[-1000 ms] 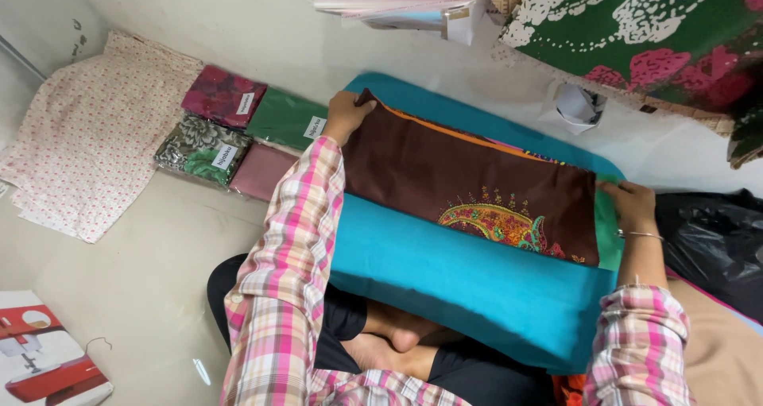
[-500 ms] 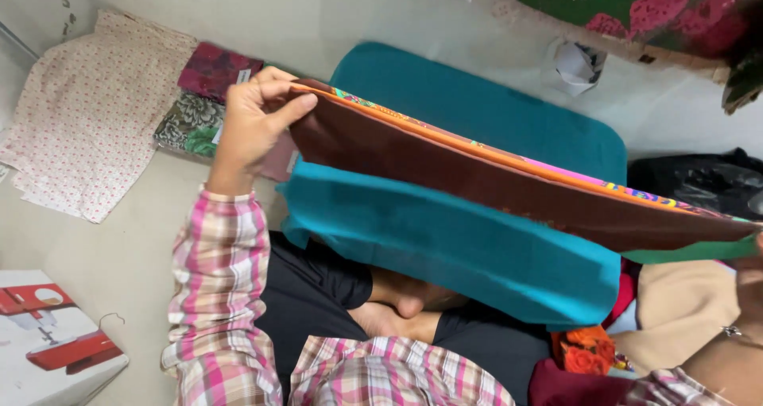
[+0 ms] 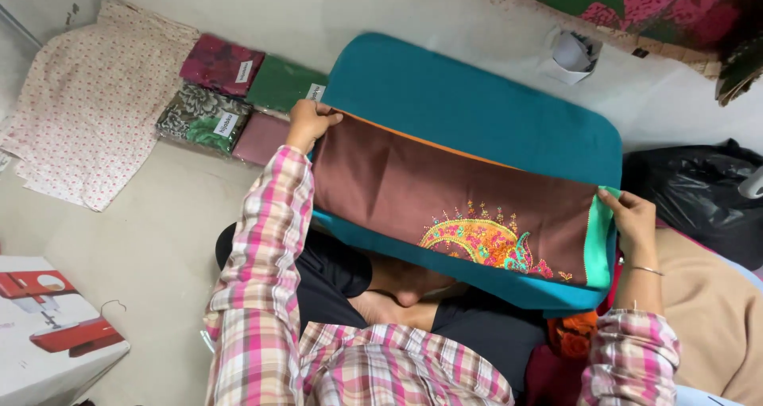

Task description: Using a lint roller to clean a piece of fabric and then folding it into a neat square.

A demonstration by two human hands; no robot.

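Floor (image 3: 143, 239) at far left carries a white box with a red picture (image 3: 48, 334) in the near corner and a pale dotted cloth (image 3: 87, 112) spread flat farther off. Just right of that cloth lie four packed fabrics (image 3: 234, 96) in clear wrap, set two by two, touching one another: dark pink and green on the far row, grey-floral and dusty pink on the near row.

Left hand (image 3: 308, 121) comes next, sleeve in pink plaid. Its grip is closed, fingers curled over the far-left corner of the brown embroidered cloth (image 3: 413, 187). That cloth lies folded and flat on a teal cushion (image 3: 477, 104), which rests across the seated person's lap. Long axis of the cloth runs from far left to near right, on a slant across the cushion. An orange edge follows its far side. The bright paisley embroidery (image 3: 481, 243) sits toward the near-right end, and a green border band (image 3: 598, 243) closes that end.

Right hand (image 3: 632, 219) holds the green-bordered end, fingers folded over the edge, grip closed on the cloth; a thin bangle shows at the wrist.

Right of the cushion sit a black plastic bag (image 3: 691, 191) and, nearer, tan fabric (image 3: 715, 311). Green fabric with pink flowers (image 3: 636, 9) hangs at the far right.
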